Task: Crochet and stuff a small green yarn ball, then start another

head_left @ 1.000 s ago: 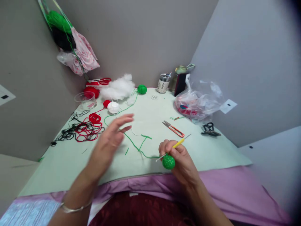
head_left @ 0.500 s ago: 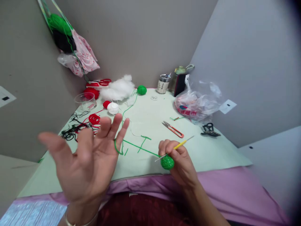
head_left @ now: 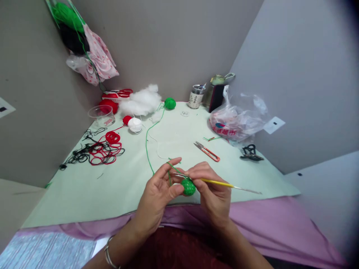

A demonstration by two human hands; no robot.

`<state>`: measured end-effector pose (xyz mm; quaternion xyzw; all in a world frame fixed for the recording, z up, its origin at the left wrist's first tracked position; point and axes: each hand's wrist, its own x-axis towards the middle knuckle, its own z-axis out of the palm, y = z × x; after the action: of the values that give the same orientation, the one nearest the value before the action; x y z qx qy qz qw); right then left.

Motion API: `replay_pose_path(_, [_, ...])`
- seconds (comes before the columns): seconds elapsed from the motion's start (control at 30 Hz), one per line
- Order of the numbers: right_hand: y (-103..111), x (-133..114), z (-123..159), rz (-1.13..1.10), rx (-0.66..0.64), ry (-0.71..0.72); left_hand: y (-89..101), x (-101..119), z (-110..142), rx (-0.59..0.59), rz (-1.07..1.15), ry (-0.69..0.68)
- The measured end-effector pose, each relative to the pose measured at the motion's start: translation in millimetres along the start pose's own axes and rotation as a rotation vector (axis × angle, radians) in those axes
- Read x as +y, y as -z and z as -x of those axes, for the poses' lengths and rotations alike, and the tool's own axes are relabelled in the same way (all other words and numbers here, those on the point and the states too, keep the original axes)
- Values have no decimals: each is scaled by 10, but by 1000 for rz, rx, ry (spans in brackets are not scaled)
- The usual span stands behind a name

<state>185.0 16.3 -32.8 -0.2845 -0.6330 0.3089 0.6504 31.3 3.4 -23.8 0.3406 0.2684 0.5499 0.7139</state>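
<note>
A small round piece of green crochet (head_left: 188,186) is held between my two hands over the front of the table. My left hand (head_left: 158,190) pinches its left side with the thumb, and green yarn (head_left: 169,178) runs over the raised index finger. Between thumb and fingers, my right hand (head_left: 214,190) grips a crochet hook (head_left: 221,183) with a yellow handle. The hook's working end lies at the top of the green piece; its other metal end points right. From the hand, the yarn trails back to a green yarn ball (head_left: 169,103).
Orange thread snips (head_left: 206,151) lie behind my right hand. Red cord (head_left: 106,149) and black cord (head_left: 80,155) tangle at the left. White stuffing (head_left: 143,101), a clear tub (head_left: 101,116), a pen tin (head_left: 196,97) and a plastic bag (head_left: 235,119) stand farther back.
My left hand, spread out with yarn around its little finger before, has come right and taken hold of the green piece. The hook has swung round, its working end now at the stitches.
</note>
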Motion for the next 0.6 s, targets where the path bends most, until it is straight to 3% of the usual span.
replay_pose_path(0.13, [0, -52, 17, 145, -24, 82, -48, 70, -18, 56, 39, 78])
replay_pose_path(0.3, [4, -30, 15, 161, -29, 87, -30, 48, -14, 22, 41, 129])
replay_pose_path(0.6, [-3, 92, 56, -249, 49, -260, 84, -8, 9, 82, -175, -68])
